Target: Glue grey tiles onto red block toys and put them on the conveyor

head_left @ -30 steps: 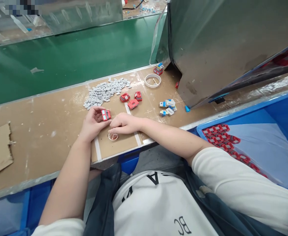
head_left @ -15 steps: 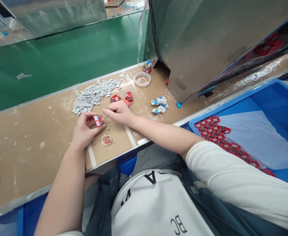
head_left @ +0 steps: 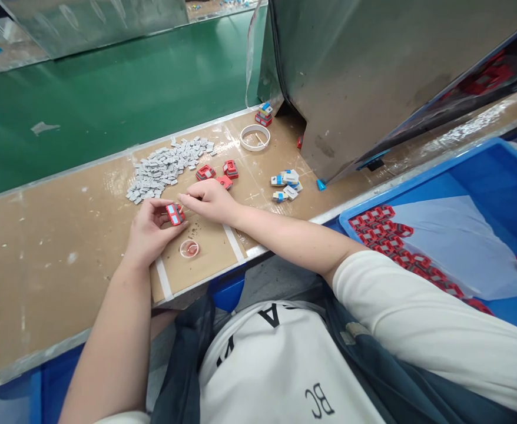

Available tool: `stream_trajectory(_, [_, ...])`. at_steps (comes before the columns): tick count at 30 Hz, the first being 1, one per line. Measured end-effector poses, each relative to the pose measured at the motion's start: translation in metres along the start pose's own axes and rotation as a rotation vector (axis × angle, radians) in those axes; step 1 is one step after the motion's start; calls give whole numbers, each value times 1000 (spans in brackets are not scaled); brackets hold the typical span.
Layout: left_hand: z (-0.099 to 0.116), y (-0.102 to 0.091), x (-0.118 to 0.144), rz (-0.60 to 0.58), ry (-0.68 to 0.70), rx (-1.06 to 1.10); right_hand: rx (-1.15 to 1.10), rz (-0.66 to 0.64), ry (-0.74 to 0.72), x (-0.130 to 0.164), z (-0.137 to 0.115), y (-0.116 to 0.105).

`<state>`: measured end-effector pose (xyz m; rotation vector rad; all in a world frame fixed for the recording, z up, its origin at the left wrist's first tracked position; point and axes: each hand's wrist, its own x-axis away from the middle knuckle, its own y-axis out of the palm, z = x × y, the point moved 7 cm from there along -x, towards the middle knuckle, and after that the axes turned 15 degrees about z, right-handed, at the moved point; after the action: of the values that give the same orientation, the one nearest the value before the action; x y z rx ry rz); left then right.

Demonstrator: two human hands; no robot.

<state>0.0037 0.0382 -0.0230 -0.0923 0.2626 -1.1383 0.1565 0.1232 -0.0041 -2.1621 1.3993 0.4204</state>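
Observation:
My left hand (head_left: 147, 235) grips a small red toy vehicle body (head_left: 175, 215) with pale window panels and a grey edge, between thumb and fingers. Close against it, my right hand (head_left: 209, 200) pinches a thin pale stick (head_left: 182, 207), its tip at the piece's grey side. Whether the tip touches is too small to tell. Just below sits a small clear cup (head_left: 190, 249) with reddish contents on a cardboard sheet. Beyond my right hand lie red vehicle bodies (head_left: 205, 172), one partly hidden by that hand.
A heap of small grey pieces (head_left: 165, 168) spreads at the back of the table. White-and-blue parts (head_left: 287, 184) lie right, with a white tape ring (head_left: 243, 142) behind. A large metal housing (head_left: 342, 88) rises at right. The blue bin (head_left: 497, 168) holds rows of red pieces.
Both hands stay together at the red piece, with only slight movement. The whole view has shifted slightly.

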Motion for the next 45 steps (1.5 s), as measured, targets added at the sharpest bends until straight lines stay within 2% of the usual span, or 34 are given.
stream_trajectory(5, [-2,0,-1,-5,3,7,4,-4,-10,1,-2,0])
stream_trajectory(9, [-3,-1,-1,1,-5,8,-102,-19,-73,3,-11,-9])
stream_trajectory(11, [-3,-1,-1,-1,-23,26,-171,-157,-123,8,-20,-7])
stream_trajectory(14, [-2,-2,-2,19,-34,46,-183,-472,-222,25,-36,5])
stream_trajectory(16, [-2,-4,-4,42,-31,49,-51,-607,-297,36,-44,12])
stream_trajectory(18, [-2,-5,-4,55,-30,66,134,-651,-340,39,-45,15])
stream_trajectory(19, [-2,-5,-5,56,-31,82,219,-629,-335,35,-43,13])
stream_trajectory(21, [-2,-5,-5,55,-33,110,383,-478,-244,13,-33,-3])
stream_trajectory(23, [-1,-5,-5,52,-30,121,573,-238,-75,-21,-14,-34])
stream_trajectory(25, [0,-5,-6,50,-19,131,773,-88,109,-53,10,-66])
stream_trajectory(28, [2,-7,-7,47,7,163,933,-140,268,-89,44,-86])
stream_trajectory(32, [0,-12,-9,66,31,193,950,-213,316,-108,70,-82])
stream_trajectory(36, [-2,-15,-11,90,43,207,886,-210,318,-111,76,-76])
stream_trajectory(40, [-4,-14,-11,88,33,200,712,-119,212,-100,51,-61])
stream_trajectory(42, [-5,-14,-11,89,17,202,481,-98,200,-82,35,-42])
stream_trajectory(45, [-6,-15,-10,90,-9,188,-277,-26,409,-50,22,-11])
